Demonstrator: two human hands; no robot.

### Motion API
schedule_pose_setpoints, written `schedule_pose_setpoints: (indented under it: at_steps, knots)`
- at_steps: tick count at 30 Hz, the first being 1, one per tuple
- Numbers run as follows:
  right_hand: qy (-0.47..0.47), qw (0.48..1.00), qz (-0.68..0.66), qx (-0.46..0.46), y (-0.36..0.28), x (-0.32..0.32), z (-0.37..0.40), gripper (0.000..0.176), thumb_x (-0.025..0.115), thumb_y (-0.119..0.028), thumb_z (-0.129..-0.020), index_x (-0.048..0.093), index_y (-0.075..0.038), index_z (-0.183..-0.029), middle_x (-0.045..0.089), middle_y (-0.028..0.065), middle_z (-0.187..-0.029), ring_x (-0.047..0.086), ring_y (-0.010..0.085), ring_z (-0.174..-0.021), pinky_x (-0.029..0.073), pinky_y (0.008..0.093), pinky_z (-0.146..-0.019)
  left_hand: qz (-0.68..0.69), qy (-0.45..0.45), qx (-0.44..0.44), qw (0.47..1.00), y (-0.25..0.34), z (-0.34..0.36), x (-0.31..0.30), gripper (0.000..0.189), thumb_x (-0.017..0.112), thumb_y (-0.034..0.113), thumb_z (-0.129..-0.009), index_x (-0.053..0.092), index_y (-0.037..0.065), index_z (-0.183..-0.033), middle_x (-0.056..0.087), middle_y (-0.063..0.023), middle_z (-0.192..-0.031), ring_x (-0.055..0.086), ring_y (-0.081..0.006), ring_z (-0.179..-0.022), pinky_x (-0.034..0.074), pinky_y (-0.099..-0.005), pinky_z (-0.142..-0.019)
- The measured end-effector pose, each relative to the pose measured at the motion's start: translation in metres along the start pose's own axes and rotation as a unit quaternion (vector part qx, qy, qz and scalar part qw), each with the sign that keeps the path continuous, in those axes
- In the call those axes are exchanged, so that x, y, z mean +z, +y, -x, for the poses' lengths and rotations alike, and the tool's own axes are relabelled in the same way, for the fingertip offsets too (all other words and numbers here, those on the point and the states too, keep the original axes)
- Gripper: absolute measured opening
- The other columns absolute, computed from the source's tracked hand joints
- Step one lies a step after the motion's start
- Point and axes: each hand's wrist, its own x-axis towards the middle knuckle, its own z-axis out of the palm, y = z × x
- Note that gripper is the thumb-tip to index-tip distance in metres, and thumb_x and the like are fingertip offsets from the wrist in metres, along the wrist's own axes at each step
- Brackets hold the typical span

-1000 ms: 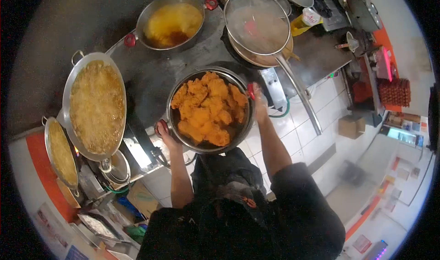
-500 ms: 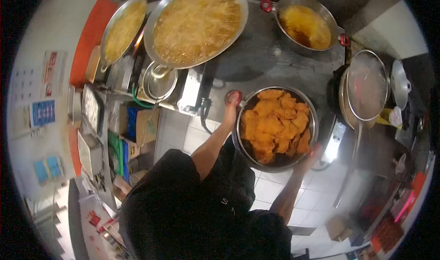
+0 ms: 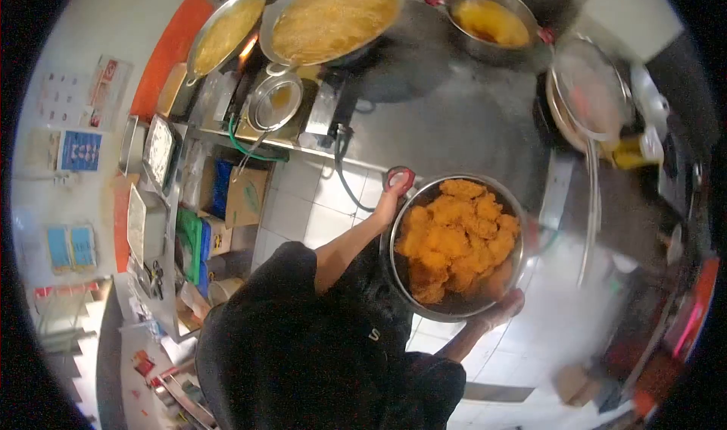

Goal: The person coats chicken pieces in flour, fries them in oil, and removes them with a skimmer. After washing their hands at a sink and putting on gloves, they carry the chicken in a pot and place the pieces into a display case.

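Observation:
A round metal pot [image 3: 397, 272] full of golden-brown fried chicken pieces [image 3: 458, 237] is held up in front of my body, over the tiled floor and the counter's near edge. My left hand [image 3: 395, 193] is closed around the red-wrapped handle [image 3: 401, 178] at its upper left. At the pot's lower right, my right hand [image 3: 506, 309] holds the outside wall, with some fingers hidden beneath it. A second reddish handle, blurred by haze, shows on the pot's right side.
Beyond the metal counter [image 3: 454, 119], two big woks of bubbling oil [image 3: 337, 21] [image 3: 227, 36] stand at the back left, one over a flame. Another oil pot [image 3: 492, 25] sits at the back right. A steaming strainer [image 3: 587, 89] with a long handle lies on the right.
The pot of fried chicken has come back from the counter toward my body, both hands still on it. My right hand sits lower on its wall. The view has shifted, with the woks higher up.

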Motion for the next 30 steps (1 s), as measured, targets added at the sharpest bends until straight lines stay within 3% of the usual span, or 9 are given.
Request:
schedule_pose_setpoints:
  at_steps: [1, 4, 6, 10, 16, 18, 23, 28, 30]
  knots:
    - [0.007, 0.999, 0.001, 0.049, 0.004, -0.036, -0.004, 0.044, 0.043, -0.045, -0.095, 0.047, -0.004, -0.111, 0.045, 0.0066, -0.101, 0.047, 0.0224, -0.097, 0.043, 0.039, -0.088, -0.034, -0.022, 0.035, 0.999, -0.014, 0.017, 0.001, 0.051, 0.056, 0.046, -0.092, 0.046, 0.009, -0.126, 0.057, -0.0035, -0.111, 0.051, -0.0136, -0.109, 0.036, -0.0315, -0.099]
    - [0.044, 0.989, 0.081, -0.119, 0.023, -0.13, -0.004, 0.051, 0.047, -0.049, -0.094, 0.05, -0.003, -0.117, 0.053, 0.0085, -0.107, 0.05, 0.0231, -0.096, 0.043, 0.0366, -0.089, -0.096, -0.136, -0.015, 0.986, -0.052, 0.047, 0.015, 0.055, 0.05, 0.049, -0.094, 0.047, 0.008, -0.131, 0.05, -0.0021, -0.128, 0.042, -0.0149, -0.122, 0.027, -0.0332, -0.107]
    - [0.128, 0.989, -0.056, -0.043, -0.006, -0.171, 0.033, 0.05, 0.054, -0.051, -0.091, 0.059, -0.004, -0.108, 0.057, 0.0083, -0.103, 0.052, 0.0219, -0.095, 0.044, 0.0347, -0.087, -0.094, -0.233, 0.005, 0.968, -0.073, 0.083, 0.039, 0.061, 0.049, 0.051, -0.093, 0.043, 0.009, -0.138, 0.047, -0.003, -0.134, 0.041, -0.0175, -0.125, 0.025, -0.0345, -0.109]
    - [0.314, 0.928, -0.198, -0.009, 0.006, -0.257, 0.034, 0.06, 0.058, -0.058, -0.087, 0.065, -0.003, -0.109, 0.064, 0.0051, -0.092, 0.058, 0.018, -0.08, 0.047, 0.0285, -0.076, -0.094, -0.297, -0.055, 0.949, -0.126, 0.089, 0.115, 0.029, 0.056, 0.03, -0.095, 0.049, 0.012, -0.116, 0.055, -0.0054, -0.125, 0.051, -0.0166, -0.118, 0.036, -0.033, -0.104]
    - [0.412, 0.872, -0.261, -0.037, -0.022, -0.445, 0.041, 0.04, 0.056, -0.047, -0.093, 0.058, -0.01, -0.108, 0.057, 0.0, -0.096, 0.053, 0.0144, -0.088, 0.045, 0.0287, -0.08, -0.201, -0.405, -0.243, 0.858, -0.292, 0.223, 0.216, 0.035, 0.055, 0.041, -0.094, 0.054, 0.013, -0.115, 0.063, -0.0049, -0.099, 0.061, -0.0184, -0.084, 0.051, -0.0331, -0.074]
    - [0.458, 0.847, -0.247, -0.108, -0.03, -0.416, 0.073, 0.039, 0.054, -0.044, -0.094, 0.055, -0.007, -0.105, 0.057, 0.0014, -0.094, 0.054, 0.0135, -0.084, 0.048, 0.0283, -0.076, -0.207, -0.428, -0.25, 0.843, -0.256, 0.246, 0.243, 0.032, 0.058, 0.042, -0.092, 0.055, 0.015, -0.11, 0.061, -0.0031, -0.092, 0.061, -0.0173, -0.084, 0.051, -0.0335, -0.073]
    - [0.573, 0.783, -0.197, -0.142, -0.062, -0.53, 0.07, 0.031, 0.048, -0.042, -0.098, 0.053, -0.011, -0.099, 0.048, -0.0011, -0.087, 0.049, 0.0153, -0.082, 0.046, 0.0312, -0.079, -0.202, -0.508, -0.362, 0.755, -0.404, 0.342, 0.314, 0.028, 0.056, 0.036, -0.095, 0.056, 0.012, -0.11, 0.062, -0.0021, -0.092, 0.06, -0.0139, -0.079, 0.051, -0.0279, -0.072]
    - [0.639, 0.71, -0.248, -0.162, -0.135, -0.62, 0.034, 0.035, 0.051, -0.047, -0.095, 0.047, -0.014, -0.085, 0.044, -0.0015, -0.082, 0.045, 0.0154, -0.077, 0.041, 0.0305, -0.073, -0.291, -0.588, -0.31, 0.688, -0.496, 0.495, 0.428, 0.032, 0.053, 0.04, -0.095, 0.059, 0.01, -0.106, 0.062, -0.0011, -0.09, 0.058, -0.0101, -0.077, 0.048, -0.0255, -0.07]
    - [0.649, 0.717, -0.188, -0.171, -0.131, -0.674, 0.023, 0.036, 0.053, -0.049, -0.093, 0.048, -0.014, -0.086, 0.047, -0.0014, -0.084, 0.049, 0.016, -0.08, 0.044, 0.0322, -0.075, -0.297, -0.598, -0.373, 0.644, -0.536, 0.539, 0.443, 0.034, 0.056, 0.034, -0.095, 0.053, 0.008, -0.115, 0.059, -0.0024, -0.105, 0.055, -0.0108, -0.097, 0.042, -0.0257, -0.088]
